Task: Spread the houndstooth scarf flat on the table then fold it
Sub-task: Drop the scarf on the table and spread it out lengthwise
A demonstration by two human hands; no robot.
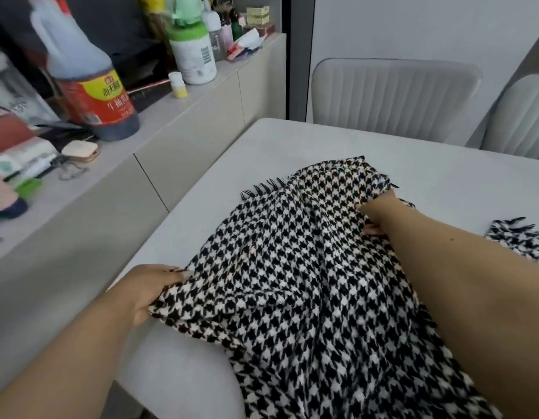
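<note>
Right grip (375,211) fingers buried in scarf (292,267) — scarf cut off below.

The scarf (307,267) is showing black-and-white houndstooth with black fringe. The table (428,164) is looking pale grey. The big bottle (90,86) is wearing a red-and-yellow label.

our left hand (147,293) sits low at the near left, forearm running in from the bottom left corner, with its fingers curled round the edge of the scarf (307,282) and gripping it. our right arm crosses in from the right edge, bare to the wrist. the right hand (375,211) is mostly buried in the cloth at the far side, fingers bunched into the folds and holding them.
</note>
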